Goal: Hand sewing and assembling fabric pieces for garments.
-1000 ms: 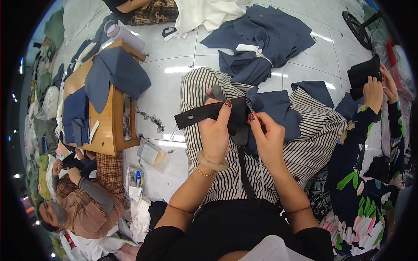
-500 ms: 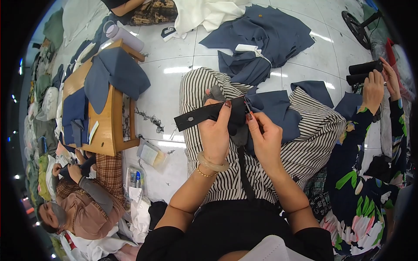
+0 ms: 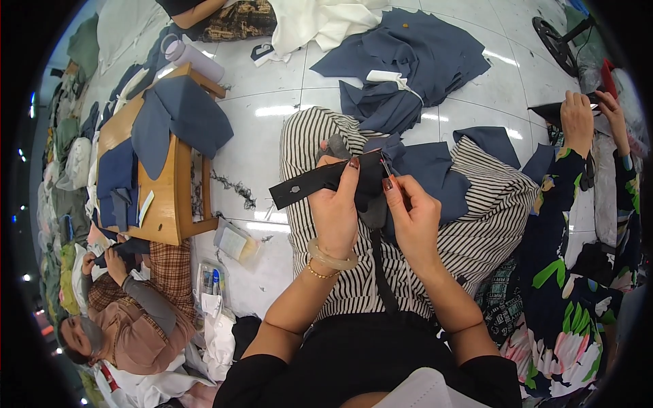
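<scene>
Over my lap, my left hand (image 3: 335, 211) is closed on a black fabric strip (image 3: 296, 193), thumb on top. A small pale mark shows near the strip's left end, which sticks out past my fingers. My right hand (image 3: 415, 216) pinches a thin tool with a shiny metal tip (image 3: 385, 165), held at the strip's right end. Its exact kind is too small to make out. Beneath my hands hangs a grey piece (image 3: 373, 215), partly hidden. Dark blue fabric pieces (image 3: 435, 178) lie over my striped trousers (image 3: 469, 234).
Ahead on the tiled floor is a heap of blue cut fabric (image 3: 401, 64). A wooden stool (image 3: 178, 190) at left carries fabric pieces and a lilac bottle (image 3: 194, 60). Below it lies a clear plastic bag (image 3: 236, 243). Co-workers sit close at left and right, handling dark fabric.
My hands keep nearly the same place, with the strip shifted slightly left. At right, the co-worker's hands have moved, and the black rolls they held now look like a flatter dark piece.
</scene>
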A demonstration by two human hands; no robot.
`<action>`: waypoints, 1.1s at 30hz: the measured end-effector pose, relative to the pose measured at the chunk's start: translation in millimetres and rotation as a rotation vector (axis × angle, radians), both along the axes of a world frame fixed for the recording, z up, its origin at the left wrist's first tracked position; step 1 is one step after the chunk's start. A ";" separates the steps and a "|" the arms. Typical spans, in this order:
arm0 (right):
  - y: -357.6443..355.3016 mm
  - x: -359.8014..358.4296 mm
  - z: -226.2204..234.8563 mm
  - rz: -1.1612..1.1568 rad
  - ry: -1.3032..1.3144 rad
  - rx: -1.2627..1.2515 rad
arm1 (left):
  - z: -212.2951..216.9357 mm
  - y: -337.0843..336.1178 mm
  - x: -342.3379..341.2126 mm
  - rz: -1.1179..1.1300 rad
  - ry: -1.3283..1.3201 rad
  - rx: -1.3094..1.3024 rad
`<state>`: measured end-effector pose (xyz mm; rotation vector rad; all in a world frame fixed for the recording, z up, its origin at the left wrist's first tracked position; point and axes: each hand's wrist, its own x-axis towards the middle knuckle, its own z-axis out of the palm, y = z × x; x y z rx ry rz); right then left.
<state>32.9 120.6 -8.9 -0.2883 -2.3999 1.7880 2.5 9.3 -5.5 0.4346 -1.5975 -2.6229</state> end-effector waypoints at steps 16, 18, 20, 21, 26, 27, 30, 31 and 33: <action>-1.9 -1.7 4.8 0.006 -0.012 -0.001 | 3.1 -1.5 -0.9 0.001 -0.023 0.034; -2.5 -1.6 5.8 0.005 -0.010 -0.006 | 2.3 -2.7 -0.9 -0.008 -0.005 0.005; -2.8 -1.4 6.2 0.004 -0.007 -0.010 | 1.6 -3.0 -0.4 -0.013 -0.009 -0.003; -3.0 -1.3 6.4 -0.001 -0.003 0.008 | 1.2 -3.1 -0.1 -0.018 -0.013 -0.011; -1.5 -2.5 9.6 -0.013 0.029 0.073 | 0.6 -1.9 -0.1 -0.030 0.041 -0.097; -0.5 -2.9 10.6 -0.007 0.025 0.052 | 1.0 -1.4 -0.2 -0.039 0.056 -0.120; 4.0 -5.2 10.6 0.025 -0.016 -0.041 | 2.2 -0.5 -2.5 -0.038 0.035 -0.037; 5.7 -6.1 9.0 0.056 -0.054 -0.115 | 1.7 -1.6 -4.1 -0.038 0.036 -0.038; 14.2 -2.3 3.7 0.071 -0.006 -0.045 | -0.2 -3.8 -8.9 0.003 0.042 0.015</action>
